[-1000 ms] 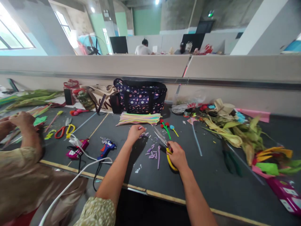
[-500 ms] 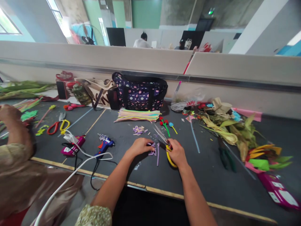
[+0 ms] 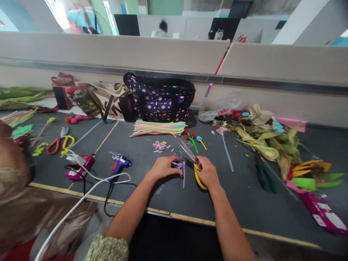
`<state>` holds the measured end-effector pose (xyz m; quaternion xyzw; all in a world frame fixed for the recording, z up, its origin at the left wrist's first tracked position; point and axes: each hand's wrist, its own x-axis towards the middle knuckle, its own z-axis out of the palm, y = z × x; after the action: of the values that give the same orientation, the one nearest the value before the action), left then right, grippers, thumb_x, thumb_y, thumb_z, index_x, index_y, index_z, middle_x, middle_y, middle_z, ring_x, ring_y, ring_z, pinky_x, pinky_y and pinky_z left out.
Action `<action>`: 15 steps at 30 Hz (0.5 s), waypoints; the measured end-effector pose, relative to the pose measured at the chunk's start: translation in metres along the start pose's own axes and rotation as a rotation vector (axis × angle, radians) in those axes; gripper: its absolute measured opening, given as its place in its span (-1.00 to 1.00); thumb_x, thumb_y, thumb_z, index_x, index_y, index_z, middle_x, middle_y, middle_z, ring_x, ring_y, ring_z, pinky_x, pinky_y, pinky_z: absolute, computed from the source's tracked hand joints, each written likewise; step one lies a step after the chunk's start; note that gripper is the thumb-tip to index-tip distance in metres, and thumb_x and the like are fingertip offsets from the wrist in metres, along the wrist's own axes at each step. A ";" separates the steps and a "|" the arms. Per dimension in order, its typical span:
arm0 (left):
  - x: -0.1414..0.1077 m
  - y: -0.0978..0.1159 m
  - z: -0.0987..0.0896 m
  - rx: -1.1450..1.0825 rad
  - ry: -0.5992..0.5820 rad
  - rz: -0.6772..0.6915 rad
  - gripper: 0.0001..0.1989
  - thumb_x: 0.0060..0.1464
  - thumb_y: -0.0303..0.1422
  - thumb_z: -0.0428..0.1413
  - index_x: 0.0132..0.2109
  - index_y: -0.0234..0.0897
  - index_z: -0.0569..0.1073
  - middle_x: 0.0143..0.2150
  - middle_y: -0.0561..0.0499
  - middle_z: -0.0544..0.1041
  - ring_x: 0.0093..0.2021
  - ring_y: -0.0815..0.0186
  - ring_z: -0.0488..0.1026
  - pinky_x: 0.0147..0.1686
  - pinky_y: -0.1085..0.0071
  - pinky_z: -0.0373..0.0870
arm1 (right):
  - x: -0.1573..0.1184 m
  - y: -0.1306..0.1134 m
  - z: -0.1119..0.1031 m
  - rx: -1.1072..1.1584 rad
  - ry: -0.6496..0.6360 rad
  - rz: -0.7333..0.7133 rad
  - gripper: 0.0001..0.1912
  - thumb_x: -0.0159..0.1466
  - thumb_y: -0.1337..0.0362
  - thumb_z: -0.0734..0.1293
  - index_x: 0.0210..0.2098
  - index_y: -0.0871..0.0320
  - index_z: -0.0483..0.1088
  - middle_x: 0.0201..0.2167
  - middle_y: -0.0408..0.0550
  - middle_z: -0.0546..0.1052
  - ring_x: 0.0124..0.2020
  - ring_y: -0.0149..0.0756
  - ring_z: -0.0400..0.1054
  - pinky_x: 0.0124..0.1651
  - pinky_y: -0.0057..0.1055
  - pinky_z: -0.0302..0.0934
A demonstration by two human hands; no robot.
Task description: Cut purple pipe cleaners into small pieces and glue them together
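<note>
My left hand [image 3: 166, 167] lies low over the dark tabletop, thumb and fingers curved around several short purple pipe cleaner pieces [image 3: 178, 165]. Just right of them a longer purple pipe cleaner [image 3: 184, 175] lies on the table, apart from my fingertips. In my right hand [image 3: 207, 173] is a pair of scissors [image 3: 188, 149], its yellow handle showing below the fingers and its blades pointing up and left, away from me. Beyond my left hand sits a small pile of purple and cream cut pieces [image 3: 160, 146]. Red flowers on green stems [image 3: 192, 139] and a blue flower [image 3: 199, 139] lie past the blades.
A bundle of pastel pipe cleaners [image 3: 157, 128] lies before a patterned bag [image 3: 160, 99]. Left are a blue glue gun [image 3: 119, 167], a magenta device [image 3: 78, 168] with a white cable, and other scissors [image 3: 61, 141]. Pliers [image 3: 265, 174] and dried husks [image 3: 261, 145] lie right. A co-worker's arm [image 3: 13, 156] is far left.
The camera has tipped downward a little. My left hand has drawn the short purple pieces closer together; my right hand keeps hold of the scissors.
</note>
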<state>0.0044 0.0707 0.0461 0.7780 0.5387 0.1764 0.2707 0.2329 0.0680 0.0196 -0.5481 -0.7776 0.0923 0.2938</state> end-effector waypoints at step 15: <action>0.002 -0.034 -0.015 -0.381 -0.018 -0.035 -0.67 -0.21 -0.16 0.24 -0.30 -0.28 0.50 -0.36 0.02 0.52 -0.34 0.28 0.41 -0.32 0.43 0.28 | 0.000 -0.002 -0.003 0.023 -0.011 0.028 -0.73 0.06 0.41 0.22 -0.22 0.08 0.31 -0.39 -0.14 0.35 -0.41 -0.39 0.26 -0.30 -0.48 0.14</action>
<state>-0.0286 0.0850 0.0370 0.7046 0.5068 0.2636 0.4210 0.2334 0.0670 0.0229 -0.5553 -0.7702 0.1082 0.2946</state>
